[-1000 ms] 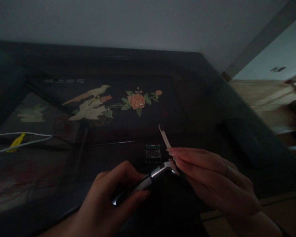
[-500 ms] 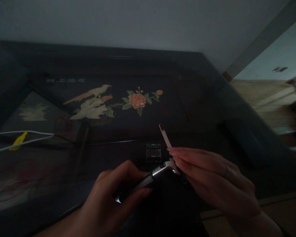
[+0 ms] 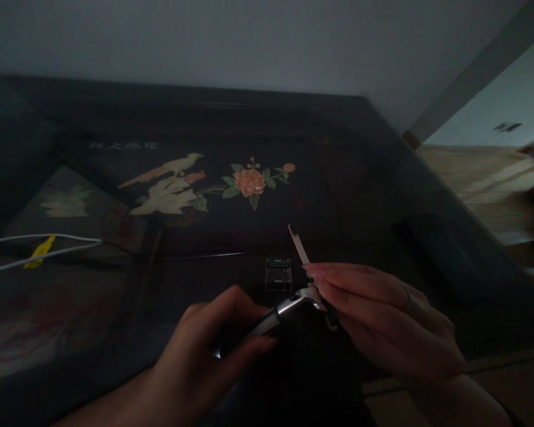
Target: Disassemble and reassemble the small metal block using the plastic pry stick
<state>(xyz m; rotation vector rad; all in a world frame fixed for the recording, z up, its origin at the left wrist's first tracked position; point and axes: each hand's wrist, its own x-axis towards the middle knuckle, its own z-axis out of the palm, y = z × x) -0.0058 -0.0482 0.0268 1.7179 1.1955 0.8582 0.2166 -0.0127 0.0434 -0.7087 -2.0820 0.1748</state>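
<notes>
Both hands meet low in the view over a dark table (image 3: 347, 178). Left hand (image 3: 204, 362) is curled around the handle of a silver razor (image 3: 276, 314), thumb on top and fingers wrapped below, so the handle slants up and to the right out of the grip. Right hand (image 3: 382, 320) reaches in from the right with fingers held long and close together; its fingertips pinch at the razor's head end, and a thin pale stick (image 3: 299, 244) with a dark tip rises up and to the left out of the same fingers (how exactly it is clamped is hidden by the fingers). A ring shows on one finger of that hand.

Largest of the surroundings is the table itself, glossy and black, with an inlaid picture of a pale bird (image 3: 169, 184) and an orange flower (image 3: 249, 181) in the middle of its top. A dark flat slab (image 3: 440, 255) lies near the table's right edge, well apart from the hands. At the far left a white cable (image 3: 48, 246) loops across the surface with a yellow tag (image 3: 38, 254) on it. Just beyond the razor's head, lying flat on the table, sits a small blade cartridge (image 3: 278, 274) with a green strip along its far edge.
</notes>
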